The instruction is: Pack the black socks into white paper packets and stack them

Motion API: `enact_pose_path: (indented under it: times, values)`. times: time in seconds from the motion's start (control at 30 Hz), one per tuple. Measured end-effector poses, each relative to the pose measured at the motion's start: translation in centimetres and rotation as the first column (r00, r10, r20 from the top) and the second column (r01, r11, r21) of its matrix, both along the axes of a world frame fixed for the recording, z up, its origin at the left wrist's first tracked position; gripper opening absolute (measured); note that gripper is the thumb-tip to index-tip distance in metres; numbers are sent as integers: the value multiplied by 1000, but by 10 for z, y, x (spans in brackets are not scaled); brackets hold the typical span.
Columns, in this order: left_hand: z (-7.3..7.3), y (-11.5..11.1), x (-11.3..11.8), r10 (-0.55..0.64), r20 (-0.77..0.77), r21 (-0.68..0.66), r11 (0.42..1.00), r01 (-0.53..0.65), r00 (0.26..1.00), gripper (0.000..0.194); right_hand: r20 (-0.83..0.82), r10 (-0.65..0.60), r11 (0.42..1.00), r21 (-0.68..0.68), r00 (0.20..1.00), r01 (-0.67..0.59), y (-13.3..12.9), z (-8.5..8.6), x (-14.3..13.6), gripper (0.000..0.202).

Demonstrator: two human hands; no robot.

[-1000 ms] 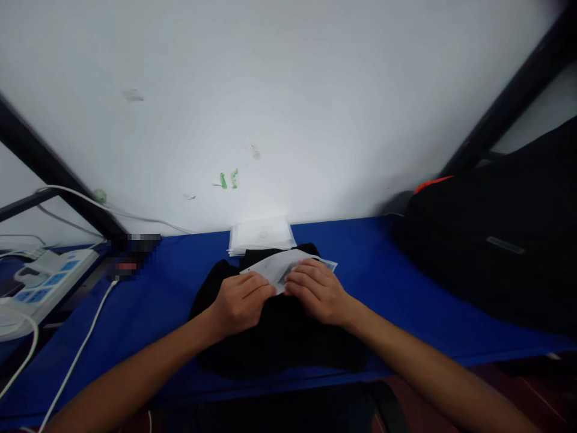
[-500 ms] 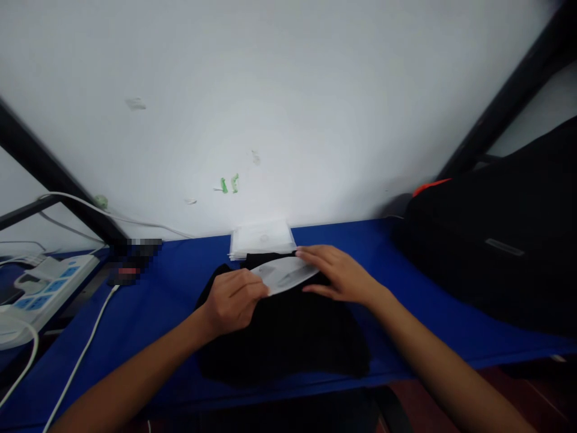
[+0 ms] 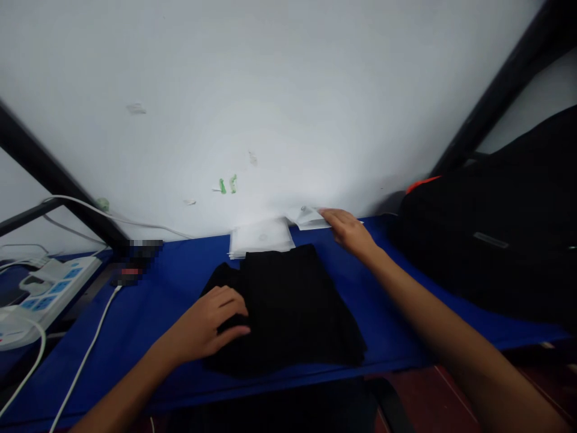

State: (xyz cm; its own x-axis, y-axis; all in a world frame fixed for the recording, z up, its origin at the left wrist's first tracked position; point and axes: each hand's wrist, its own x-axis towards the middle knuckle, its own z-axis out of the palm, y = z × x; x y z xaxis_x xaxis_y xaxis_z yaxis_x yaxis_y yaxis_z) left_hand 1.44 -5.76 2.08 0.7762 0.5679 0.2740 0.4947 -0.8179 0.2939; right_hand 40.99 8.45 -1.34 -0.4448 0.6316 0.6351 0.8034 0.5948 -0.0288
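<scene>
Folded black cloth [image 3: 293, 307] lies on the blue table near its front edge. My left hand [image 3: 211, 322] rests over the cloth's left side, its fingers apart and nothing held. Farther back on the right, my right hand [image 3: 349, 231] pinches a thin white translucent bag [image 3: 311, 219] by the wall, fingers closed on it. A stack of similar white bags [image 3: 261, 236] sits behind the cloth, its left part uncovered and flat against the table.
At the left are a white power strip [image 3: 56, 291], a white cable [image 3: 92, 349] and a partly blurred dark item [image 3: 135, 261]. A large black bag [image 3: 491, 234] fills the right side. A white wall [image 3: 288, 108] stands behind the blue table [image 3: 175, 282].
The white bag has moved from above the cloth to the back right in my right hand. My left hand has let go of it and moved down onto the cloth's left side.
</scene>
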Motion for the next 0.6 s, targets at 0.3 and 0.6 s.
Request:
enact_pose_path:
  times: [0.3, 0.6]
  values:
    - [-10, -23, -27, 21, -150, -215, 975, -53, 988, 22, 120, 114, 954, -289, 986, -76, 34, -72, 27, 59]
    - [-12, -28, -27, 60, -156, -195, 977, -90, 986, 31, 74, 183, 939, -308, 980, -152, 16, -47, 15, 53]
